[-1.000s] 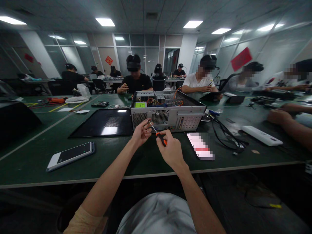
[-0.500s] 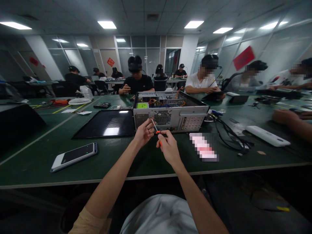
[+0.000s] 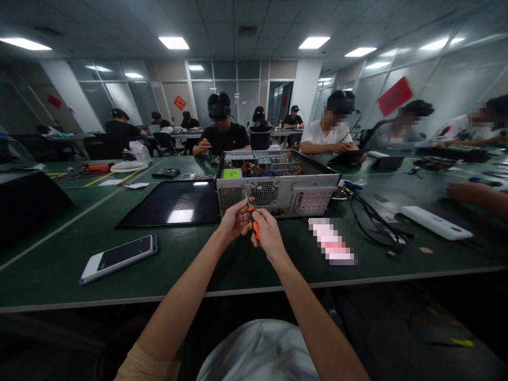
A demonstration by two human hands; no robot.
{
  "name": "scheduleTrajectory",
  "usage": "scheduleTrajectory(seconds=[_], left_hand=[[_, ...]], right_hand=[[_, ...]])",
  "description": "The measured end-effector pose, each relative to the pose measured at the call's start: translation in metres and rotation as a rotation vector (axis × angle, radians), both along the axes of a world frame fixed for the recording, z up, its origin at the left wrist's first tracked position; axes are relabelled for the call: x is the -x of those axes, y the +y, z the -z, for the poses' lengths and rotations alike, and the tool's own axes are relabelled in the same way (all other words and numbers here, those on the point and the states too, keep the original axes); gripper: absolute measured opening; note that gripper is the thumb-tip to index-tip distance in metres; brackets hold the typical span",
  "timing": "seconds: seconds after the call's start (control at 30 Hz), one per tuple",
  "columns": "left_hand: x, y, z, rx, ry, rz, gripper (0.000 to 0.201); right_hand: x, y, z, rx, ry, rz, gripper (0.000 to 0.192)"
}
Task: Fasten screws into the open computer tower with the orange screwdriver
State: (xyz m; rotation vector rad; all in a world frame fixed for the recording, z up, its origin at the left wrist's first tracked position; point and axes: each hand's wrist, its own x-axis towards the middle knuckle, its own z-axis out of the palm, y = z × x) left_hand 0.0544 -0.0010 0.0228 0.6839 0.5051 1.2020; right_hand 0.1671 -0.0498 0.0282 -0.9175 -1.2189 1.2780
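An open grey computer case (image 3: 278,188) lies on the green table (image 3: 222,264), its rear panel with a fan grille facing me. My right hand (image 3: 266,233) grips the orange and black handle of a screwdriver (image 3: 253,221). The thin shaft points up and left at the rear panel near the fan grille. My left hand (image 3: 235,218) pinches the shaft close to its tip, right in front of the case. Wires and a green label show inside the case.
A black side panel (image 3: 174,203) lies left of the case. A white phone (image 3: 119,257) sits at the near left. Black cables (image 3: 369,219) and a white power strip (image 3: 436,222) lie to the right. Other people sit across the table and at the right.
Both hands have drawn closer together and slightly left. The screwdriver has tilted more upright, its tip staying at the rear panel. The case has not moved.
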Motion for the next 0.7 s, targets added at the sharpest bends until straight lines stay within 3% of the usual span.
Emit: scheduleTrajectory(seconds=[0.5, 0.7], left_hand=[[0.0, -0.005, -0.011, 0.024, -0.002, -0.04, 0.012], [0.002, -0.003, -0.011, 0.034, -0.038, -0.027, 0.02]], right_hand=[[0.009, -0.002, -0.008, 0.104, 0.094, -0.007, 0.012], [0.015, -0.003, -0.008, 0.126, 0.16, -0.024, 0.011]])
